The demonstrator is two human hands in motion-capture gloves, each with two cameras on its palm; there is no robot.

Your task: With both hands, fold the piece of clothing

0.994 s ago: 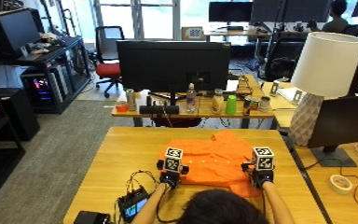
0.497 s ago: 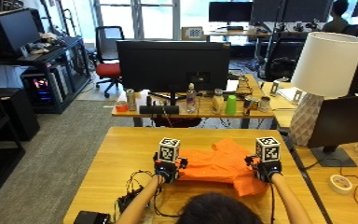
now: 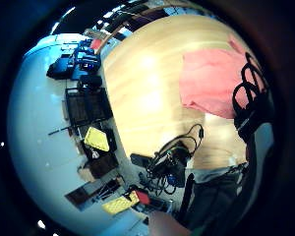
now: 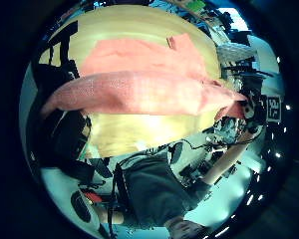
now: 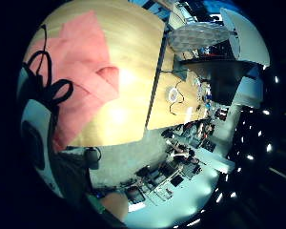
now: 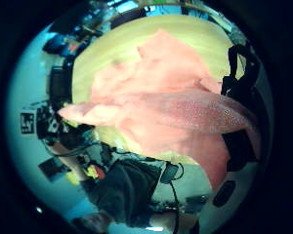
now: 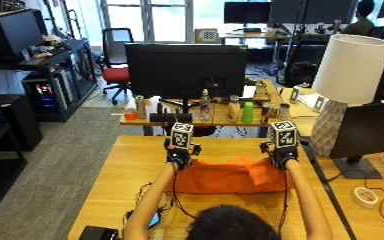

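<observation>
Orange garment (image 7: 228, 176), apparently pinched between left hand (image 7: 178, 157); right hand (image 7: 284, 159)

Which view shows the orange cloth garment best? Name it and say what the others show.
The outside view: the orange cloth garment shows whole on the wooden table, stretched between the left hand and right hand. The thumb side palm views show a lifted edge close up; the little finger side views show only part of it.
</observation>
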